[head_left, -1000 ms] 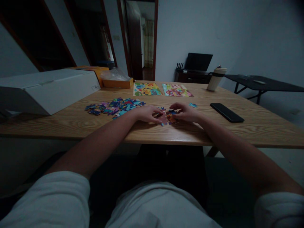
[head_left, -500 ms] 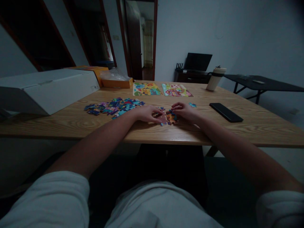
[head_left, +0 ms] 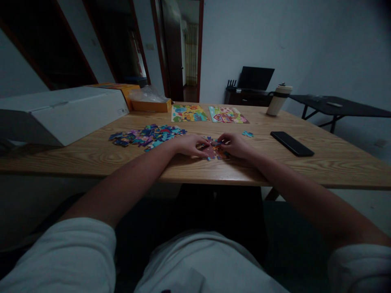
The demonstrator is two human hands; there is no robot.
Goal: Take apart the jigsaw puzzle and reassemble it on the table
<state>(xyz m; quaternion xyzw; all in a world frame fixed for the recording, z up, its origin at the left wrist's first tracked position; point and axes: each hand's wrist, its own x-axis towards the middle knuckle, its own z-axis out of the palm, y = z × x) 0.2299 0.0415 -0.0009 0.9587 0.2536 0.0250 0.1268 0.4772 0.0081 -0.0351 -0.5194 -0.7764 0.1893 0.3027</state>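
Head view: forward, angled down
White cloth shirt (head_left: 210, 260): close below camera
Brown wooden tabletop (head_left: 195, 174): near
Black rectangular screen (head_left: 255, 78): far

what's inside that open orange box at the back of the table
Crumpled clear plastic fills the open orange box and rises above its front edge. Anything beneath the plastic, including the box's bottom, is hidden.

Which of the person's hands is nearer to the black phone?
The right hand, which is a short way to the left of the phone. The left hand is farther left, beyond the right hand.
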